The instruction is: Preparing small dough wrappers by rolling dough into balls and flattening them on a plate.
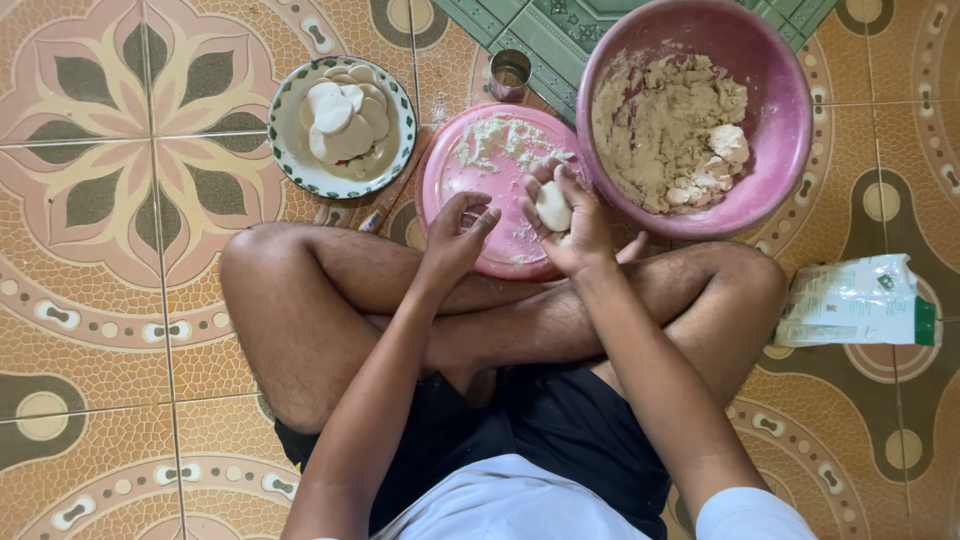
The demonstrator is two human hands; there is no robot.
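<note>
My right hand (572, 222) cups a dough ball (553, 207), fingers curled round it, above the pink plate's (470, 180) floured right edge. My left hand (457, 230) hangs loosely curled and empty just beside it, over the same plate. The pink bowl (770, 110) of dough sits right of the plate, a plate of discs (343, 122) to the left.

The patterned tile floor (100, 330) is covered by a plate (285, 150) of dough discs, a pink board (450, 185), a metal cup (509, 75), a pink bowl (790, 90) and a white bag (855, 302).
</note>
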